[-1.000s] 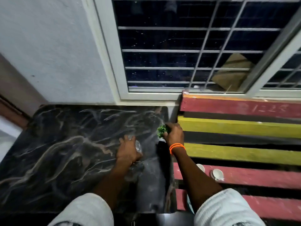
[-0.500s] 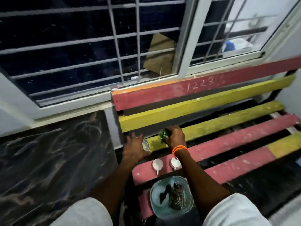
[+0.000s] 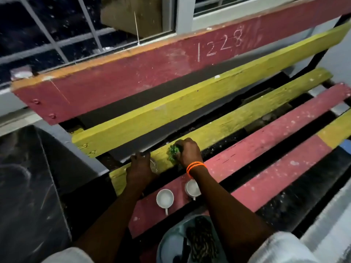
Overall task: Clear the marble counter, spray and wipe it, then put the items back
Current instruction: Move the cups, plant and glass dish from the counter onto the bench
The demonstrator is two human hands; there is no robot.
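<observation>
Two hands are each closed on one small thing, both lowered onto the same yellow slat (image 3: 237,118) of the painted bench. The right hand (image 3: 188,151), with orange bands at the wrist, has its fingers curled round a little green plant (image 3: 173,152), whose leaves poke out to the left of the knuckles. The left hand (image 3: 139,168) is wrapped over a clear glass (image 3: 154,165), only its rim and side showing past the fingers. Both things appear to touch the slat or sit just above it; which, I cannot tell.

The bench seems to serve as a holding place while the counter is emptied. On the red slat nearer the person stand two white cups (image 3: 164,199), close together, one partly under the right forearm. Nearer still, a grey plate (image 3: 169,242) carries a dark bundle I cannot identify. Things sit flat on slats, not over the gaps, likely so nothing tips through.

The marble counter (image 3: 24,196) lies to the left, just beside the bench end, and the part in view looks bare, so clearing seems nearly done; spraying has not begun.
</observation>
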